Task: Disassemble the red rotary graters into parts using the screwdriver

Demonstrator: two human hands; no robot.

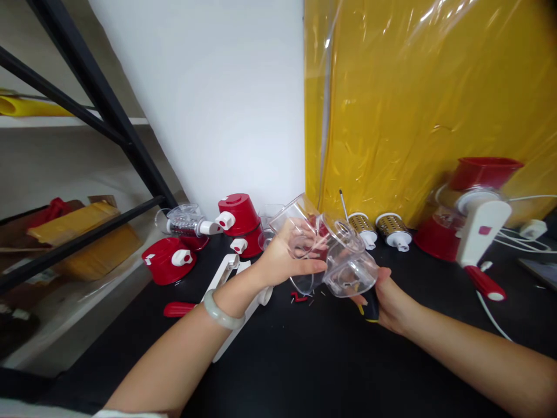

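Note:
My left hand (285, 258) grips a clear plastic rotary grater housing (352, 270) above the black table, its fingers showing through the clear wall. At the housing's right end, my right hand (394, 305) is closed around a screwdriver (371, 310) with a black and yellow handle. That hand's thumb touches the housing's rim. A thin metal shaft rises behind the housing, probably the same screwdriver's. Below, a small red part (299, 297) lies among several tiny screws. A white crank handle (224, 273) with a red grip lies under my left forearm.
Red bases (238, 217) stand stacked at the back, another red base (169, 260) at left. Two metal grating drums (391, 229) lie by the yellow sheet. An assembled grater (474, 203) stands at right near white cables. A black-framed shelf (87, 87) borders the left.

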